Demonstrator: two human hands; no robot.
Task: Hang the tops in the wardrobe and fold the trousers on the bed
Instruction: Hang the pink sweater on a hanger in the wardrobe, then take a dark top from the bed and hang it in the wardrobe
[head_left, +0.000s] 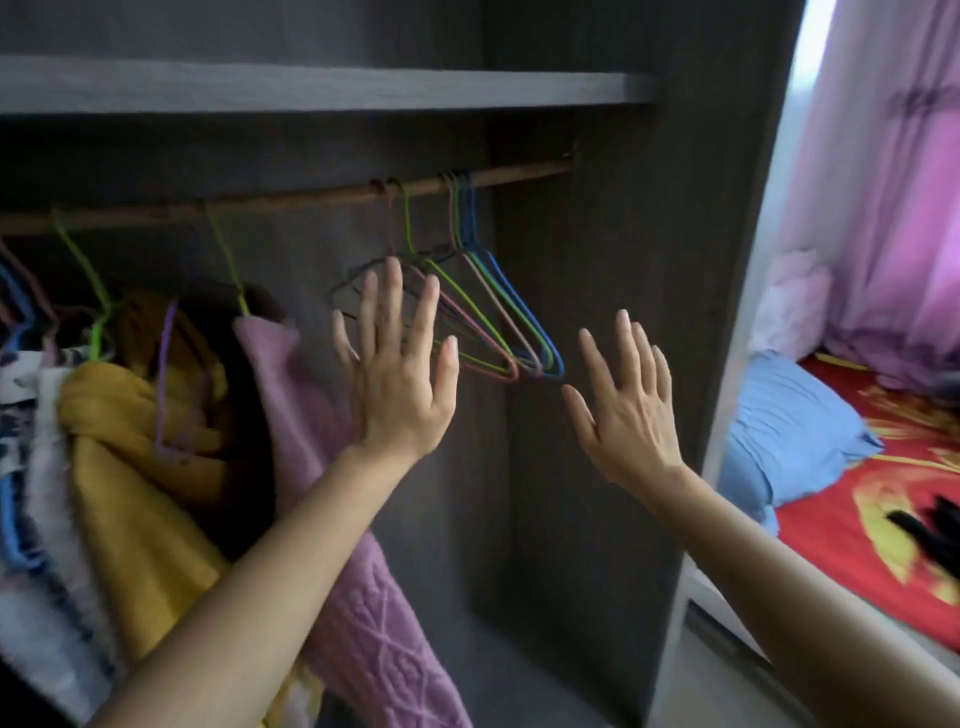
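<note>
- Your left hand (400, 384) is raised inside the wardrobe (597, 312), back toward you, with fingers straight and fanned wide. It holds nothing.
- Its fingertips overlap the left end of the bunch of empty wire hangers (498, 322). You cannot tell from here whether they touch the wire.
- Your right hand (628, 410) is up too, lower and to the right of that bunch. Its fingers are straight and loosely spread, and it grips nothing. Its thumb tip lies just below the hangers' lowest corner, apart from it.
- The empty hangers, in green, pink, blue and dark wire, hang close together near the right end of the wooden rail (311, 200), under the grey shelf (311, 88).
- A pink quilted top (291, 384) hangs from a green hanger (226, 260) on the same rail, just left of your left forearm. Its lower part passes behind that arm.
- Further left hangs a mustard-yellow garment (130, 415) with a purple hanger (166, 364) in front of it, then a crowd of white and blue patterned clothes at the frame's edge.
- Past the wardrobe's right side you see the bed (831, 545) with a red and yellow sheet.
- A blue pillow (789, 431) sits at the bed's near end, and a dark piece of clothing (930, 530) lies on the sheet. It is too blurred to tell whether it is trousers.
- A pink curtain (893, 182) hangs behind the bed.
</note>
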